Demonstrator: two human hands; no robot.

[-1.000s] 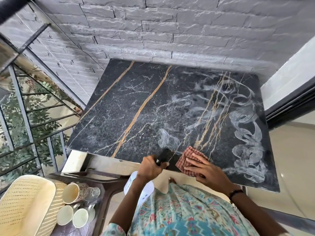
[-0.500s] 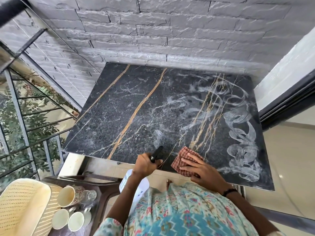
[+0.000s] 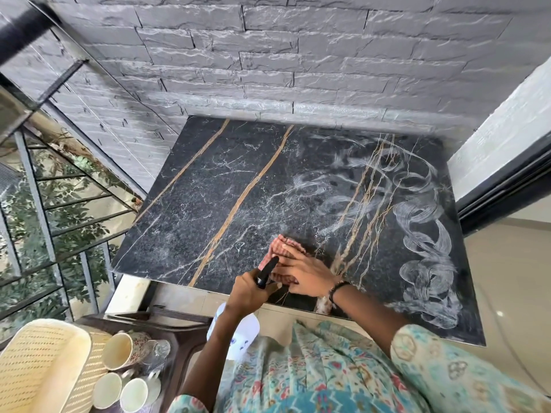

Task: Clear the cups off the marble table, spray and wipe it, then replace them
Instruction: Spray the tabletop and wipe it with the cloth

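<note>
On desk (image 3: pixel 208 204) front edge I see R hand (image 3: pixel 304 274) flat, fingers straight on checked cloth (image 3: pixel 278 248); L hand (image 3: pixel 249 293) grips spray bottle (image 3: pixel 238 332).

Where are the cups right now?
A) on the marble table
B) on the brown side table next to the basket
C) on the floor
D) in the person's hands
B: the cups sit on the brown side table beside the cream basket, while the marble table holds only the checked cloth under the right hand.
</note>
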